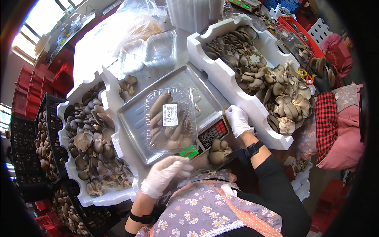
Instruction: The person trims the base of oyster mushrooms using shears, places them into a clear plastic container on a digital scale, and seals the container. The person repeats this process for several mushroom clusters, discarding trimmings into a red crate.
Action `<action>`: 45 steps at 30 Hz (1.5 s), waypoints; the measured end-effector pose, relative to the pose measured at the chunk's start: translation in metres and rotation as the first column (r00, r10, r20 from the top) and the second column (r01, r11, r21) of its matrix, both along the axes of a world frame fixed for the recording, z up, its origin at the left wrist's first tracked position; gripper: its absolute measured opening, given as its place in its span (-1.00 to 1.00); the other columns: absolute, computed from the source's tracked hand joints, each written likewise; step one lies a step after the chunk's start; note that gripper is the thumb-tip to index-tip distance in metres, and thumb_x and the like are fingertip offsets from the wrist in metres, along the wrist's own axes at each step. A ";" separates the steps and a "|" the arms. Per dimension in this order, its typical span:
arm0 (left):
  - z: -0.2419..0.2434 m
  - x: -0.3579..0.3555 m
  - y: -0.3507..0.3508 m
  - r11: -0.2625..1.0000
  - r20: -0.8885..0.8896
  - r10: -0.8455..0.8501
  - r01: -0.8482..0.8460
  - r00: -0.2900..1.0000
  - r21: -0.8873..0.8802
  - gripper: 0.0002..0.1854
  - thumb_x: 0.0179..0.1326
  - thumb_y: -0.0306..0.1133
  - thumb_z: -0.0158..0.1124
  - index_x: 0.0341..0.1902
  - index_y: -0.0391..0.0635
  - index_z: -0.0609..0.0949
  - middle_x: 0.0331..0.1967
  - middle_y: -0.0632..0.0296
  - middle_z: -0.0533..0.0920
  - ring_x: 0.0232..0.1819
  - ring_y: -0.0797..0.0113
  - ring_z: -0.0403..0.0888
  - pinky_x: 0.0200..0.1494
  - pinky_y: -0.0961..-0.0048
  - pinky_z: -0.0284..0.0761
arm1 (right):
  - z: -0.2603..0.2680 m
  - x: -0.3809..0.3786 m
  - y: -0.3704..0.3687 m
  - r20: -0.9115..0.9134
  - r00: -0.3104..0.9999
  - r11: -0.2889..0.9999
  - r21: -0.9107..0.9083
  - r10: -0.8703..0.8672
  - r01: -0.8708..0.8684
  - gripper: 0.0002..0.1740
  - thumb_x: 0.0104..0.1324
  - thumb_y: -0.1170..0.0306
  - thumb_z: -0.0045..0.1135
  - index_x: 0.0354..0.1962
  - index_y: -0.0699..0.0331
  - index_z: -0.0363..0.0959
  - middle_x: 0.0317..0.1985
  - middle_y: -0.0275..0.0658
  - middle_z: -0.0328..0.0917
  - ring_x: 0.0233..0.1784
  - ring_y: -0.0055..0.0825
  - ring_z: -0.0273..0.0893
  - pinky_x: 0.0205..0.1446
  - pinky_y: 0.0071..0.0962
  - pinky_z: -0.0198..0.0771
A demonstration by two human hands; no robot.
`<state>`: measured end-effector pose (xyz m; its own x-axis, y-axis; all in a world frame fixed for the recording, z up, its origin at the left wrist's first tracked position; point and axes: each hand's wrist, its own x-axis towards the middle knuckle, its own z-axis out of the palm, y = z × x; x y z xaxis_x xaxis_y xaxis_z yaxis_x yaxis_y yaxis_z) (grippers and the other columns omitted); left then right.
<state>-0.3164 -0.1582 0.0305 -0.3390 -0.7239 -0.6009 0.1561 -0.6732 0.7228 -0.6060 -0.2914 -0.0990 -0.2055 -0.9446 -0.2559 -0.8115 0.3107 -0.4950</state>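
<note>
A clear plastic clamshell (148, 118) of oyster mushrooms, with a printed label (170, 115) on its lid, lies on the steel pan (204, 97) of a digital scale. My left hand (168, 174), in a whitish glove, hovers at the scale's green-lit display (189, 151), fingers loosely bent and nothing visible in them. By the right end of the keypad (213, 133), my gloved right hand (237, 121) sits with curled fingers between the scale and a foam box. Something yellowish shows at its fingertips, too small to identify. Loose oyster mushrooms (218, 152) rest just in front of the keypad.
Foam boxes of oyster mushrooms flank the scale, at left (118, 139) and right (219, 75). Open clamshells (161, 49) and stacked plastic containers (189, 14) stand behind. At right, a co-worker's black-gloved hand (322, 78) holds mushrooms beside scissors (306, 77). Black crates (53, 133) stand far left.
</note>
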 end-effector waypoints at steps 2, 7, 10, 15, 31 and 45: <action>0.002 0.005 -0.001 0.976 0.121 0.193 -0.177 0.974 -0.128 -0.73 0.41 -0.30 0.09 -0.09 -0.30 0.60 -0.38 0.08 0.68 -0.41 0.37 0.63 -0.25 0.49 0.56 | 0.002 0.001 -0.001 0.062 0.995 0.996 0.033 -0.079 0.077 -0.70 0.24 0.16 0.09 -0.34 0.24 0.55 -0.36 0.01 0.59 -0.18 0.00 0.55 -0.06 -0.16 0.41; -0.024 0.019 -0.025 0.683 0.465 0.628 -0.156 0.624 -0.714 -0.92 0.32 -0.48 0.17 -0.23 -0.22 0.60 -0.46 0.29 0.59 -0.47 0.58 0.48 -0.37 0.64 0.42 | 0.004 0.003 0.002 0.068 0.998 0.995 -0.102 0.003 0.004 -0.71 0.27 0.16 0.07 -0.33 0.23 0.55 -0.35 -0.01 0.60 -0.22 -0.02 0.56 -0.12 -0.21 0.42; -0.040 0.027 -0.035 0.632 0.641 0.635 0.187 0.431 -0.752 -0.77 0.20 -0.51 0.31 -0.08 -0.18 0.54 -0.24 0.31 0.53 -0.36 0.58 0.47 -0.27 0.63 0.45 | 0.008 -0.002 0.007 0.195 0.981 0.973 -0.223 -0.011 0.055 -0.81 0.27 0.29 0.08 -0.34 0.22 0.57 -0.37 -0.07 0.61 -0.30 -0.16 0.58 -0.19 -0.33 0.44; -0.047 0.026 -0.036 0.802 0.577 0.522 -0.130 0.629 -0.584 -0.58 0.13 -0.50 0.38 0.05 -0.18 0.47 -0.27 0.29 0.53 -0.32 0.54 0.48 -0.24 0.59 0.46 | 0.007 -0.009 0.006 0.153 0.988 0.927 -0.374 0.024 0.035 -0.88 0.28 0.39 0.10 -0.35 0.21 0.58 -0.47 -0.18 0.57 -0.42 -0.39 0.51 -0.30 -0.45 0.39; 0.018 -0.029 -0.053 0.609 0.286 0.391 -0.013 0.875 -0.793 -0.48 0.06 -0.49 0.44 0.13 -0.24 0.51 -0.06 0.14 0.56 -0.05 0.38 0.56 -0.01 0.42 0.49 | 0.154 0.077 0.037 0.737 0.517 0.900 -0.350 0.435 -0.259 -0.88 0.33 0.49 0.18 -0.21 0.33 0.60 -0.33 -0.33 0.58 -0.25 -0.67 0.53 -0.17 -0.62 0.48; -0.024 0.078 -0.147 0.684 0.444 0.603 -0.143 0.663 -0.715 -0.67 0.41 -0.20 0.08 -0.42 -0.15 0.57 -0.62 0.36 0.50 -0.55 0.53 0.48 -0.48 0.52 0.38 | 0.129 0.104 -0.109 -0.020 0.794 0.726 -0.392 0.608 -0.565 -0.39 0.39 -0.08 0.01 -0.55 0.32 0.44 -0.60 -0.15 0.47 -0.61 -0.38 0.41 -0.46 -0.41 0.40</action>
<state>-0.2386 -0.3055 0.0063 0.3205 -0.9463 0.0432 -0.3317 -0.0694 0.9408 -0.5024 -0.3999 0.0298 0.4282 -0.8929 0.1395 -0.7089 -0.4276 -0.5609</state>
